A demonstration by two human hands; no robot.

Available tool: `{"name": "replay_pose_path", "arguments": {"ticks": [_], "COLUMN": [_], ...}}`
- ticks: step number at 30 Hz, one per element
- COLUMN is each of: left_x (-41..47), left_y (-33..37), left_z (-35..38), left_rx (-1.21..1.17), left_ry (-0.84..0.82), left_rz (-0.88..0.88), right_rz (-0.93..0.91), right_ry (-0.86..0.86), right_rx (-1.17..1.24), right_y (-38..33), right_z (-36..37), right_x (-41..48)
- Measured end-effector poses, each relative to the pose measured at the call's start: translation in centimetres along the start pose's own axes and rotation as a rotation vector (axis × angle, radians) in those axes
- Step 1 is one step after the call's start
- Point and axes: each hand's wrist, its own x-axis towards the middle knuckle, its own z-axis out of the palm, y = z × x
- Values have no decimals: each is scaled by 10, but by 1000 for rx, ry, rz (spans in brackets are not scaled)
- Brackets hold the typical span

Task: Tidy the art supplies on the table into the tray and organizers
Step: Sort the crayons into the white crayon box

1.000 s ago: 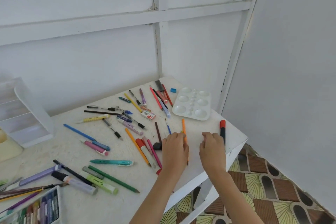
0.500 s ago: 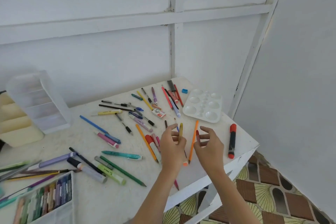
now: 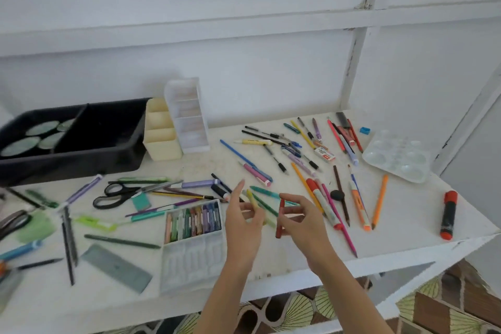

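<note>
1. White worktop (image 3: 406, 206) in a white-walled corner. At the back left sits the black tray (image 3: 103, 144), with the cream organizer (image 3: 162, 144) and clear organizer (image 3: 189, 116) upright just beside it.
2. Loose pens and pencils (image 3: 235, 152) are scattered across the middle and right, lying between the hands and the organizers. Scissors (image 3: 116, 195) lie left of centre. An open pastel box (image 3: 193, 221) sits just left of the hands. The palette (image 3: 397, 157) is at the far right corner, and a red marker (image 3: 448, 214) lies alone near the right edge.
3. Since a second ago the view has swung left, so the tray, organizers and scissors now show. Both hands were low at the worktop's front edge then. They are now raised over the clutter, each with a short stick.
4. Left hand (image 3: 244, 222): forefinger stretched out, thumb and other fingers pinching a yellow stick (image 3: 252, 199), tilted.
5. Right hand (image 3: 306, 225): fingers loosely curved, fingertips pinching a red stick (image 3: 280, 218), near upright. Crayon or pencil: cannot tell.
</note>
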Motion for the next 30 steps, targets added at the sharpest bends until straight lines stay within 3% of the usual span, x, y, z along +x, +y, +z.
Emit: {"name": "replay_pose_path", "arguments": {"ticks": [5,9,18,30], "left_x": [-13,-23,-32,-25], "left_y": [-13,-27,-40,-46], "left_z": [-68,-103,-126,-131], "left_rx": [-19,6,32,143], "left_ry": [67,111,-26,-58], "left_rz": [-42,-69,-37,19], "right_rz": [-30,-167,-322,-254], "right_ry": [-78,-94,-102,-12], "right_rx": [-4,-67,-339,-465], "right_y": [12,20,35,46], "right_z": [51,75,92,103], "right_x": [-26,-43,-49,-39]}}
